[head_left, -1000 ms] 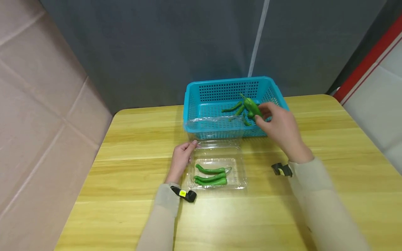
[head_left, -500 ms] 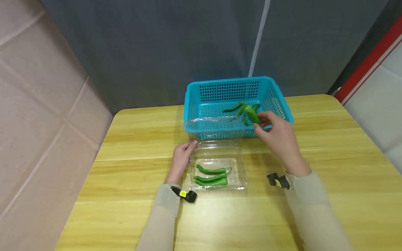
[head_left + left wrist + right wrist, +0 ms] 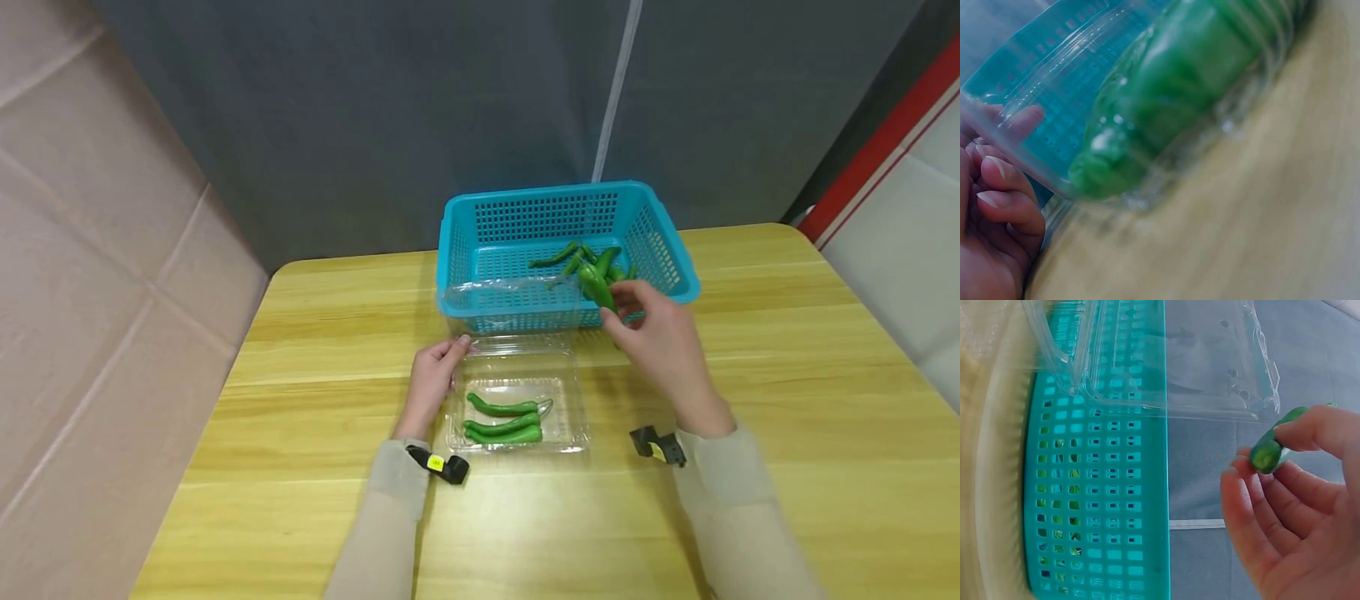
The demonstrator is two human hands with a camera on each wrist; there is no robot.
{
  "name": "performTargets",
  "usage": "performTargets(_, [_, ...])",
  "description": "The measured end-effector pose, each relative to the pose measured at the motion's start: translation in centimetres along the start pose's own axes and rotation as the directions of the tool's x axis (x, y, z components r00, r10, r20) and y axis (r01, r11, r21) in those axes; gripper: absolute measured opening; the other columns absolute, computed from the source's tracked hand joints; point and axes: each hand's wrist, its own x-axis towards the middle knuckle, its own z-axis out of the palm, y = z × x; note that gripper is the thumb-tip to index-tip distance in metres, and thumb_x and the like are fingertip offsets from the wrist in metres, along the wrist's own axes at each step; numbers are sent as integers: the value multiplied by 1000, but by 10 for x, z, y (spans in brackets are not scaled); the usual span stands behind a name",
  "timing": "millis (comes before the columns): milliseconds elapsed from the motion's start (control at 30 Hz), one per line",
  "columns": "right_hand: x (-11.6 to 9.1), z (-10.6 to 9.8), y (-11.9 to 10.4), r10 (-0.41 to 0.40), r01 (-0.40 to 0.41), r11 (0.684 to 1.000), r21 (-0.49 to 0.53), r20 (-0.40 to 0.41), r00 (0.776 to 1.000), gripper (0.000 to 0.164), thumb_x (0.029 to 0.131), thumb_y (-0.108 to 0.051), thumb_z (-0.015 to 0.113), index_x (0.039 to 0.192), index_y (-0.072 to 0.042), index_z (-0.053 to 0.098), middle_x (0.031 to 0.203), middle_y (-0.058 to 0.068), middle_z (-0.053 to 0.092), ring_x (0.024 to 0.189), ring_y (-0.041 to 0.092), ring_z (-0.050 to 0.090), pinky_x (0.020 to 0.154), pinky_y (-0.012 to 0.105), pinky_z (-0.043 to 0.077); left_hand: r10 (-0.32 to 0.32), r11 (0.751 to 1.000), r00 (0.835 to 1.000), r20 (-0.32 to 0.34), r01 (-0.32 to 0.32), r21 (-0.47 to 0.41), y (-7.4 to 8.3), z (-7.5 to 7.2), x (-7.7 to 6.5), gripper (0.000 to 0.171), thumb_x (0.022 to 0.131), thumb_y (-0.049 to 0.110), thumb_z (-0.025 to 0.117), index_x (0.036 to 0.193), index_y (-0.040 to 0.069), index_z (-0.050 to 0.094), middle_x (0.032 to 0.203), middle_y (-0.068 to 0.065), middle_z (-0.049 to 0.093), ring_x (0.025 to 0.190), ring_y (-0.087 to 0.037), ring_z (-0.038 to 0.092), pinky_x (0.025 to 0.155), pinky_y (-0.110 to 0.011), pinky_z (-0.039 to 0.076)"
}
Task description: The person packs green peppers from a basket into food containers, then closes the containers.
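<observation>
A green pepper (image 3: 596,287) is pinched between the thumb and fingers of my right hand (image 3: 663,346), over the front right rim of the blue basket (image 3: 459,250). In the right wrist view the same pepper (image 3: 1267,455) points one blunt end at the camera. My left hand (image 3: 431,383) grips the left edge of a clear plastic clamshell box (image 3: 573,392) by its hinge, thumb on the inner side. Its lid (image 3: 510,312) stands raised, leaning toward the basket. Three green peppers (image 3: 504,421) lie side by side in the box's bottom.
Several more green peppers (image 3: 555,257) lie in the basket's right part, some hidden behind the right hand. The basket stands at the back of the wooden table (image 3: 315,333), in front of a grey curtain (image 3: 375,125).
My right hand has drawn the pepper from above the basket's middle toward its front rim, nearer to me. The left hand and the clamshell box have stayed put.
</observation>
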Motion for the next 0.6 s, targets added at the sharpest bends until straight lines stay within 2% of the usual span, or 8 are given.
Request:
performTargets(167, [-3, 1, 1, 10, -10, 1000, 9, 4, 1000, 28, 85, -19, 59, 107, -3, 56, 87, 8, 61, 75, 18, 57, 65, 35, 50, -24, 1000, 1000, 18, 25, -19, 17, 0, -8, 34, 85, 41, 57, 85, 9, 69, 51, -7, 45, 36, -7, 33, 32, -22, 28])
performTargets(300, [-6, 2, 2, 27, -27, 999, 19, 17, 999, 27, 84, -19, 60, 106, -4, 56, 88, 8, 61, 76, 18, 58, 66, 34, 50, -17, 1000, 1000, 19, 17, -4, 23, 0, -11, 32, 87, 36, 56, 87, 7, 68, 54, -13, 46, 35, -5, 33, 32, -22, 27])
performTargets(367, [-7, 2, 2, 31, -32, 999, 26, 25, 999, 27, 83, -19, 61, 106, -5, 56, 89, 7, 61, 76, 17, 58, 66, 34, 50, -18, 1000, 1000, 19, 18, -4, 22, 0, -10, 32, 87, 38, 57, 86, 8, 69, 56, -15, 49, 35, -6, 33, 32, -22, 28])
performTargets(433, [-7, 1, 3, 31, -32, 999, 32, 34, 999, 27, 83, -18, 61, 106, -5, 56, 90, 7, 61, 78, 17, 57, 67, 33, 50, -23, 1000, 1000, 21, 23, -4, 16, 0, -7, 35, 85, 42, 57, 86, 9, 69, 62, -15, 54, 35, -7, 33, 32, -24, 28])
performTargets(600, [-7, 2, 2, 3, -4, 1000, 18, 85, 996, 27, 82, -17, 62, 106, -5, 56, 90, 6, 61, 77, 17, 58, 67, 34, 50, -27, 1000, 1000, 6, 27, 5, 0, 0, 1, 43, 78, 54, 58, 86, 14, 69, 66, -13, 57, 36, -9, 33, 31, -25, 28])
